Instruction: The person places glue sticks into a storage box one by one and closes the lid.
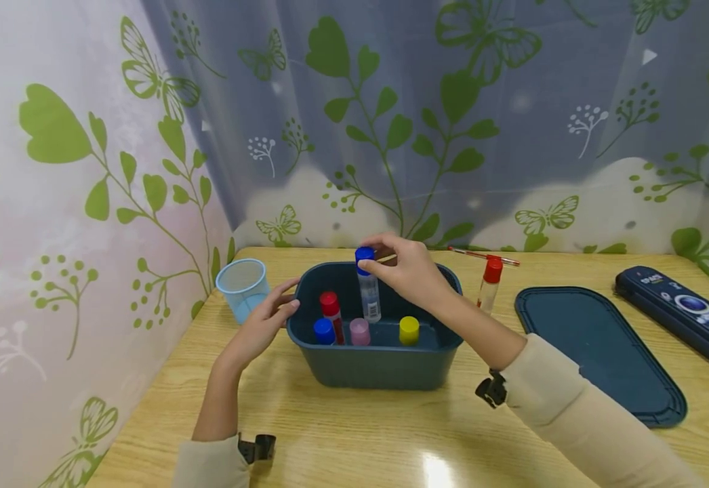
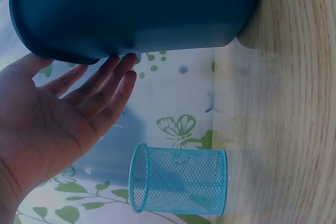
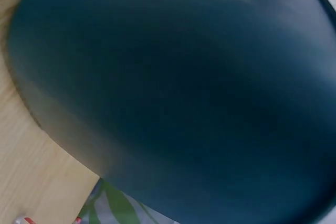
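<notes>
A dark teal plastic bin [image 1: 379,369] stands on the table. My right hand [image 1: 411,272] pinches the blue cap of a clear bottle [image 1: 369,298] between thumb and fingers; the bottle is upright, its lower part inside the bin. My left hand [image 1: 261,329] rests at the bin's left rim, its fingers nearly straight against the outside in the left wrist view. Inside the bin are a red-capped bottle [image 1: 331,312], a second blue cap [image 1: 324,331], a pink cap [image 1: 360,332] and a yellow cap [image 1: 409,330]. The bin's wall fills most of the right wrist view, where the right hand is out of sight.
Left of the bin is a light blue mesh cup [image 1: 243,291]. To the right stand another red-capped bottle [image 1: 490,281], a red pen [image 1: 482,255], a dark lid [image 1: 598,352] lying flat and an astronaut-print pencil case [image 1: 684,315]. A patterned curtain [image 1: 391,135] hangs behind the table.
</notes>
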`<state>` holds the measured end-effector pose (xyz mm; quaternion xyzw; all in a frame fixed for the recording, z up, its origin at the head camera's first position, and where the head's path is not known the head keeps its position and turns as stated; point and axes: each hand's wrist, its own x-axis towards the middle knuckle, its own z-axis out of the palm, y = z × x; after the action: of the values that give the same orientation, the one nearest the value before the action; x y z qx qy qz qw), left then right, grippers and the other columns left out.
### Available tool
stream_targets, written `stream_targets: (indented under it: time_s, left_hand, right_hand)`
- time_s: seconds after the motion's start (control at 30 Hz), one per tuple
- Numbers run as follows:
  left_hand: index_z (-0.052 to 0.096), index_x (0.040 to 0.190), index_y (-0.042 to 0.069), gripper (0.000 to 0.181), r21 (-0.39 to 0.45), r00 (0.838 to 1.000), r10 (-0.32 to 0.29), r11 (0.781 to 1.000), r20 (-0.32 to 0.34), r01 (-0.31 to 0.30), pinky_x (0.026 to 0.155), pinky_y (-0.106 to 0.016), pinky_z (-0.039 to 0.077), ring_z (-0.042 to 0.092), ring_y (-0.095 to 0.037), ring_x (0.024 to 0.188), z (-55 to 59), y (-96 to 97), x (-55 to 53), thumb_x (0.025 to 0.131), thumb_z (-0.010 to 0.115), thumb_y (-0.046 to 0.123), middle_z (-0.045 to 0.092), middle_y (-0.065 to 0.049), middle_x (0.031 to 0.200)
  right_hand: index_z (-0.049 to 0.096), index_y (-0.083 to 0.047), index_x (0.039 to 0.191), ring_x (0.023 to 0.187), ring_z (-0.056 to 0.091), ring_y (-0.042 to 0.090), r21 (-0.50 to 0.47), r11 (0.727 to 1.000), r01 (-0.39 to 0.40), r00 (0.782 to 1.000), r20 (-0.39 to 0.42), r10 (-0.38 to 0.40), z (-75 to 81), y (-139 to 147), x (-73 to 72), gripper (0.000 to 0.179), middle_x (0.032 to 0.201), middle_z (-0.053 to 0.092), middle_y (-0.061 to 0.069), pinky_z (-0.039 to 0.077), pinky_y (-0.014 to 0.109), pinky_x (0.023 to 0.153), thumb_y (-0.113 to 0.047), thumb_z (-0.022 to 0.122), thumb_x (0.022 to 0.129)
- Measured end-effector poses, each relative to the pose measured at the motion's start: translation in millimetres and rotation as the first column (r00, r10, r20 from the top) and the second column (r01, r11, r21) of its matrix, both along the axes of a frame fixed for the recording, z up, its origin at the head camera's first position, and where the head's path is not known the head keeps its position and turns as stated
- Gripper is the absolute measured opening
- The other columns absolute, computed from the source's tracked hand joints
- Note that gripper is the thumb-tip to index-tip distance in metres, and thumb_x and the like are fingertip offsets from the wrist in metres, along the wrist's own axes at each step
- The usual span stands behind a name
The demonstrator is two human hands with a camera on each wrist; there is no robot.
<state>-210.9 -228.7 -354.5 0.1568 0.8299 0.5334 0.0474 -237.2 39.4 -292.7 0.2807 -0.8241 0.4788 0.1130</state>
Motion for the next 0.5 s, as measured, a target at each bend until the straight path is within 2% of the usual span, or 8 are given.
stream_targets:
  time_s: [0.27,0.5]
  left_hand:
    - [0.028,0.145,0.017,0.053,-0.001,1.0,-0.003,1.0,-0.002,0.003,0.092,-0.048,0.039,0.041,-0.032,0.12,0.4,0.2,0.0,0.098,0.043,0.037,0.039,-0.02,0.136]
    - [0.028,0.145,0.016,0.053,-0.002,1.0,-0.004,1.0,-0.001,0.004,0.092,-0.048,0.039,0.041,-0.032,0.12,-0.8,0.1,-0.3,0.098,0.043,0.036,0.038,-0.02,0.136]
  right_hand:
    - [0.063,-0.01,0.11,0.081,0.06,0.013,0.037,0.999,-0.015,0.996,0.088,0.012,-10.9,-5.9,-2.3,0.027,0.092,0.064,0.001,0.05,0.026,0.072,-0.019,0.067,0.086]
    - [0.064,-0.008,0.111,0.084,0.06,0.015,0.049,0.998,-0.037,0.987,0.161,0.028,-20.5,-7.5,-6.2,0.027,0.096,0.063,0.002,0.049,0.028,0.073,-0.016,0.068,0.085]
